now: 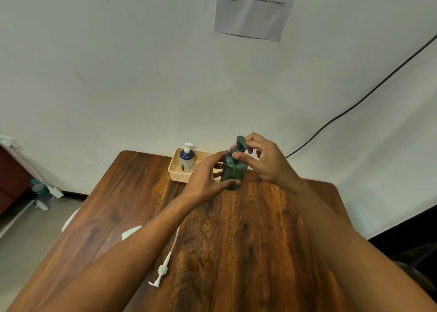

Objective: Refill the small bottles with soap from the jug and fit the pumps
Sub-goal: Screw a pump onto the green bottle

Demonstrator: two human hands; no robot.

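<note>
A small dark green bottle (233,172) is held upright just above the wooden table (248,240), near its far edge. My left hand (205,181) wraps around the bottle's body. My right hand (262,160) pinches the grey-green pump (241,143) at the bottle's neck. A dark blue bottle (187,159) with a white pump stands in the cream basket (176,173) behind my left hand. A loose white pump (163,268) with its long tube lies on the table under my left forearm. No jug is in view.
A white object (131,233) lies on the table, partly hidden by my left forearm. A printed sheet (253,11) hangs on the wall, and a black cable (354,103) runs down it. Plastic bottles (41,193) stand on the floor at the left.
</note>
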